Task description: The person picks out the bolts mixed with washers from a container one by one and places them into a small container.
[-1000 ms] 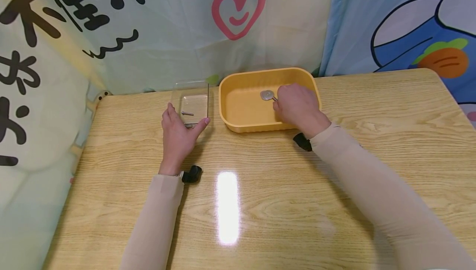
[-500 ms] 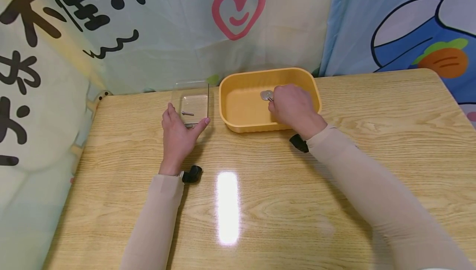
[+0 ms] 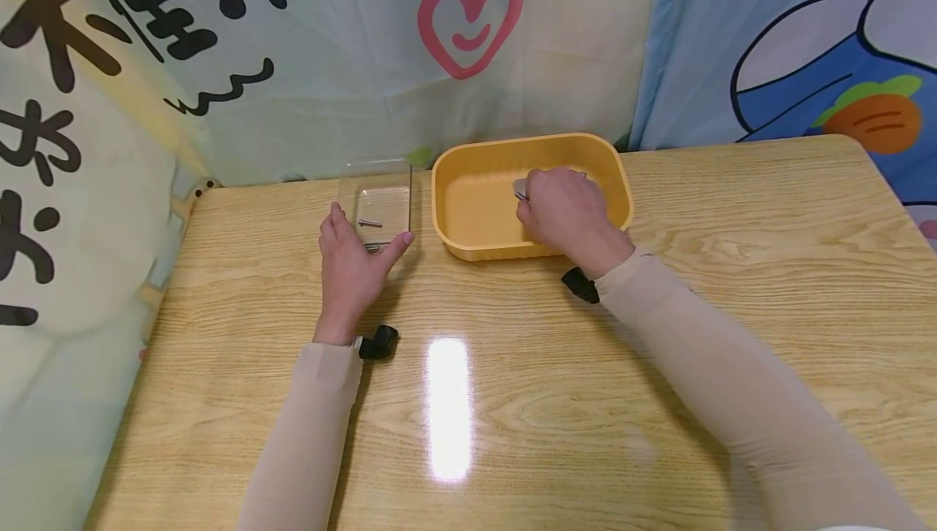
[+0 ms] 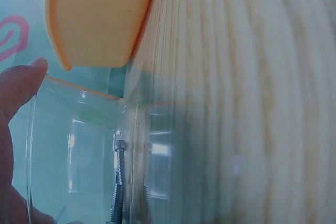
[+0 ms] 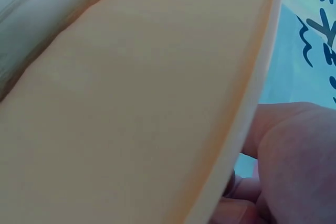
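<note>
My left hand (image 3: 351, 275) holds a clear plastic box (image 3: 384, 198) from the front, thumb at its right side and fingers at its left. Several metal bolts (image 4: 119, 169) lie inside it, one (image 3: 369, 224) apart from the others. My right hand (image 3: 567, 210) reaches into a yellow plastic tray (image 3: 468, 253), its fingers curled and pointing down. From its fingertips sticks out the end of a small metal bolt (image 3: 520, 197), pinched between thumb and fingers. Just left of the hand a flat, round silver piece (image 3: 519, 185) shows, partly covered. The right wrist view has the tray wall hiding the fingertips.
The tray and box stand side by side at the back of the wooden table (image 3: 527, 401). A printed curtain (image 3: 351, 92) hangs right behind them. Black wrist cameras (image 3: 379, 342) sit on both wrists.
My right hand has slid left inside the tray, the small bolt moving along with it, and now covers more of the round silver piece. The left hand and clear box have stayed still.
</note>
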`<state>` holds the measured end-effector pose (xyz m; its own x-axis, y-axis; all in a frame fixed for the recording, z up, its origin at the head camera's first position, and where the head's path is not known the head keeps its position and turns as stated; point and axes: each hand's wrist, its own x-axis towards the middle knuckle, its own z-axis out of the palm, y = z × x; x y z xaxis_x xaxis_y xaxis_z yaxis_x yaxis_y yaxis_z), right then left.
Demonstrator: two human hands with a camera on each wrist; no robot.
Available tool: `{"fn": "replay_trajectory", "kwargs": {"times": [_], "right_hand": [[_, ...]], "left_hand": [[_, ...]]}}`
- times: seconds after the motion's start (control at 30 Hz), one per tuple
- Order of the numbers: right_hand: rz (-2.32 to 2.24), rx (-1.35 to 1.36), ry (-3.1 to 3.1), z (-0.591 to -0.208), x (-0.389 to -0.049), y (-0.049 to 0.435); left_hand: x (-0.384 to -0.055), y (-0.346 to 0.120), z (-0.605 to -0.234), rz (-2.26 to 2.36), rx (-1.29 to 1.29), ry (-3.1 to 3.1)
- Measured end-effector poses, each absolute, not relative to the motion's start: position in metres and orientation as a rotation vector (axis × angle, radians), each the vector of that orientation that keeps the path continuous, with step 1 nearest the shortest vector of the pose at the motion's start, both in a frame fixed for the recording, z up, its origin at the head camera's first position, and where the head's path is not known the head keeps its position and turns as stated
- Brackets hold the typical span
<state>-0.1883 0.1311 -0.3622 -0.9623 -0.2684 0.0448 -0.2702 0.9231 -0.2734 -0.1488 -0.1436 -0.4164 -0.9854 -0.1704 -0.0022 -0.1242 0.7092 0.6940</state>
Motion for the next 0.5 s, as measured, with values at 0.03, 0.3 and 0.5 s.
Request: {"fn": "replay_trajectory", "kwargs": {"times": [0.03, 0.3, 0.5], "right_hand": [[0.438, 0.435, -3.070, -0.362, -0.188, 0.130], [0.441, 0.378, -3.071, -0.364, -0.187, 0.124], [0.503, 0.365, -3.047, -0.365, -0.185, 0.120]], "left_hand": [[-0.149, -0.144, -0.416, -1.149, 0.246, -2.847], [-0.149, -0.144, -0.417, -1.152, 0.239, -2.850], [-0.149, -0.144, -0.417, -1.147, 0.239, -2.850]]}}
